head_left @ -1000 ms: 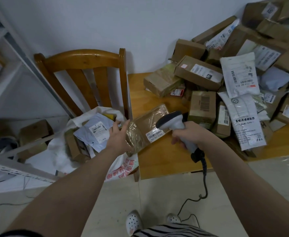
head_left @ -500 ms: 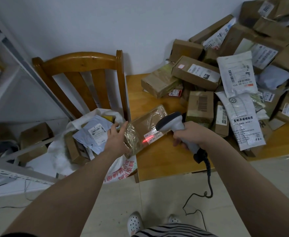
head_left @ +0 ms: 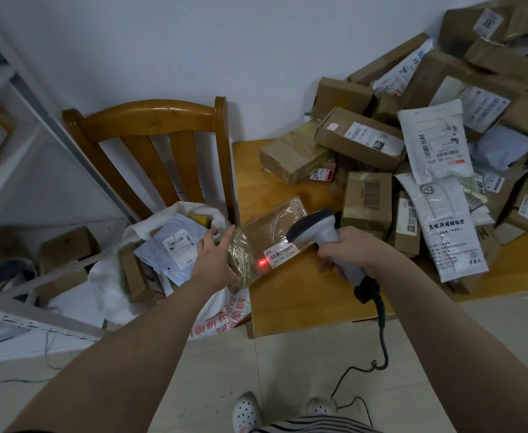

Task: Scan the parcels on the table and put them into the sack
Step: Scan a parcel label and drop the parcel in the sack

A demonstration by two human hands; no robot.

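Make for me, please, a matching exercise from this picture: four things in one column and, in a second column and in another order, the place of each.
Things
1. barcode scanner
2. tape-wrapped parcel
3. pale blue mailer
4. box with the large printed barcode

Places
A. in the white sack on the chair
B. on the table, touched by no hand
C. gripped by the right hand
D. at the table's edge, touched by the left hand

Pairs: 1-C, 2-D, 3-A, 4-B.
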